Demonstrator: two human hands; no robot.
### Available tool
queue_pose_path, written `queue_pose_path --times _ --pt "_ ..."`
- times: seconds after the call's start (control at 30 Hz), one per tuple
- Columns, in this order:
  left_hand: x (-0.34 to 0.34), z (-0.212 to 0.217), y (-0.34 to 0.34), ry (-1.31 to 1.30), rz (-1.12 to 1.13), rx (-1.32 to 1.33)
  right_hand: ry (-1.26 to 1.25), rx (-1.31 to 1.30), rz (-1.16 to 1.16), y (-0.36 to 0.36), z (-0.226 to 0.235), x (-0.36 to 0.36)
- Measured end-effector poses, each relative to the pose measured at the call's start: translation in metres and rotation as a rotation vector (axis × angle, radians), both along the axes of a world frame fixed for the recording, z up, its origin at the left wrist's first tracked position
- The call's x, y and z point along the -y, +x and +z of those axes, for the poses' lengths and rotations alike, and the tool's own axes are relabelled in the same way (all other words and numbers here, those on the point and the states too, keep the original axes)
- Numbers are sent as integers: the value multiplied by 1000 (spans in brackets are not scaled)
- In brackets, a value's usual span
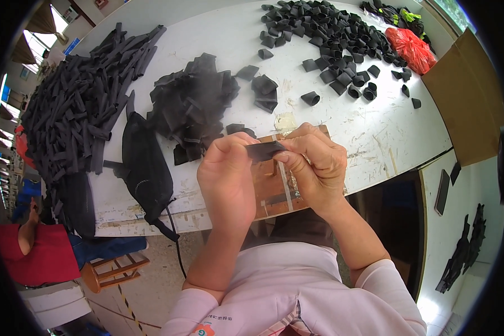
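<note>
Between my two hands a small black fabric piece is held up over a wooden board at the table's front edge. My left hand pinches its left end. At its right end, the thumb and fingers of my right hand are closed on it. Just beyond my left hand lies a heap of flat black fabric pieces, with a few loose ones beside it. Further back to the right, many black fabric loops are piled and scattered on the white table.
Long black strips are heaped at the left. Nearer lies a black cloth item beside a hanging cord. A red plastic bag and cardboard stand right. A person in red is left, near a wooden stool.
</note>
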State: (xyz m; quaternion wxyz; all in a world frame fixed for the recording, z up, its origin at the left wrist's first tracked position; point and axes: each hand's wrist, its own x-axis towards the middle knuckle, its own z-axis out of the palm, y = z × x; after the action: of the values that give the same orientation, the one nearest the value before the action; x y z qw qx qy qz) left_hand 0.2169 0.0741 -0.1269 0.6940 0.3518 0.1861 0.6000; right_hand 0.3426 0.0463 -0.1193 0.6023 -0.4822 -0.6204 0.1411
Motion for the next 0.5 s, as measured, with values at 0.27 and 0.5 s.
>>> queue_pose_path --times 0.27,0.5 --pt "-5 -14 -6 194 283 -535 -340 -461 262 16 18 1" --pt "-24 -81 4 514 380 -1433 -475 -610 -71 34 -24 6"
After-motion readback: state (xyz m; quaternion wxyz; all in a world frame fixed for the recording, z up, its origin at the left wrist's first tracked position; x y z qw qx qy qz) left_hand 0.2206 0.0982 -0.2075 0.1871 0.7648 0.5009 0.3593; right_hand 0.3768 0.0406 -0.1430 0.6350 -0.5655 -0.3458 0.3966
